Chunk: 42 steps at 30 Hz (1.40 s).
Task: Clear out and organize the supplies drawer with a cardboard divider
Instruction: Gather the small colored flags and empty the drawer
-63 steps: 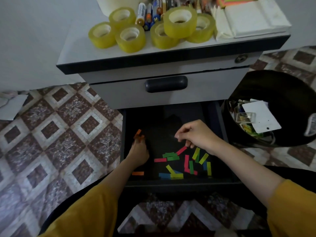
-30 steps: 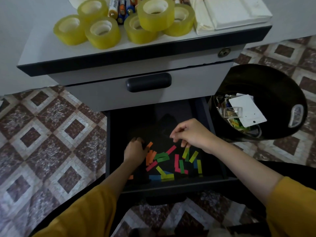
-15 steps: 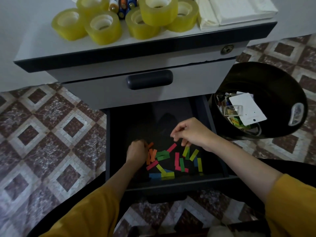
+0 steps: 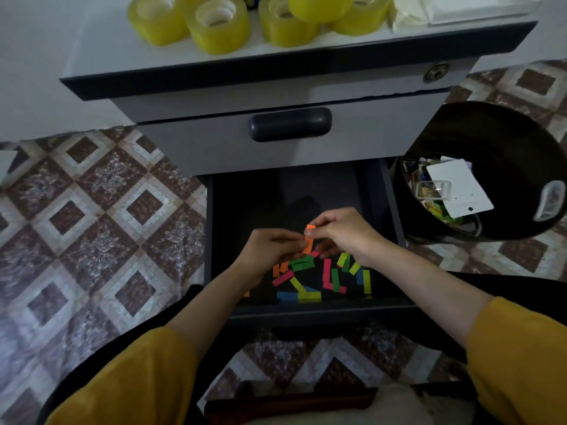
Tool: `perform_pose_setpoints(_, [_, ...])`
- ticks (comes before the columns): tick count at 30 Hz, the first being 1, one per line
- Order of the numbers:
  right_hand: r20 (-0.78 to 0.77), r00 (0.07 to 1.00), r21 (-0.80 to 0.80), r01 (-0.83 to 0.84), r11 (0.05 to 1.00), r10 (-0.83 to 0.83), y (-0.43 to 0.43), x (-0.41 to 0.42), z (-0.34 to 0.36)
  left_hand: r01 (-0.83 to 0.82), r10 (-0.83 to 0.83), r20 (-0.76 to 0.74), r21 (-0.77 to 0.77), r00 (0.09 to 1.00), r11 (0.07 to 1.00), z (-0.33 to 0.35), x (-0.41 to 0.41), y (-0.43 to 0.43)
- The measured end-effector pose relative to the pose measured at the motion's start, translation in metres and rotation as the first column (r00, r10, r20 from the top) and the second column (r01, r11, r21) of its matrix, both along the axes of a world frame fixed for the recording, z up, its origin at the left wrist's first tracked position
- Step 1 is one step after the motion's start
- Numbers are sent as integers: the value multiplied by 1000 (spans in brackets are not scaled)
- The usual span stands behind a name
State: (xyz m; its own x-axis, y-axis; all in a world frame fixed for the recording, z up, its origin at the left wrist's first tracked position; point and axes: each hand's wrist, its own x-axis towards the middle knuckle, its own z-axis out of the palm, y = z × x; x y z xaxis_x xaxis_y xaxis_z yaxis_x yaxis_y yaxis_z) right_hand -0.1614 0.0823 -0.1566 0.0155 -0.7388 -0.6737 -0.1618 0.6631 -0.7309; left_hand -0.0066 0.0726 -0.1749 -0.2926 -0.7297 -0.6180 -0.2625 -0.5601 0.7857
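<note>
Rolls of yellow tape [image 4: 217, 23] are set out on the bench [image 4: 101, 47] above, so the clearing-out is judged largely done. In the open drawer [image 4: 385, 210], an orange strip [image 4: 307, 243] is pinched at its lower end by the curled fingers of the left hand [image 4: 270, 251] and at its top by thumb and forefinger of the right hand [image 4: 345, 234]. A scatter of coloured strips [image 4: 331, 279] is left on the drawer floor, to be gathered. Discarded bits are seen in the black bin [image 4: 491, 139]. No cardboard divider is seen, so the organizing is judged not begun. The drawer's back is lost in shadow. Whether one strip or several are held cannot be told. The tape rolls are cut off at the top edge.
</note>
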Motion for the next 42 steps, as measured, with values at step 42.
perform_pose_setpoints(42, [136,991,76,-12,997,2,-1,13,1,-293,294,76,-25,953,956,12,8,10])
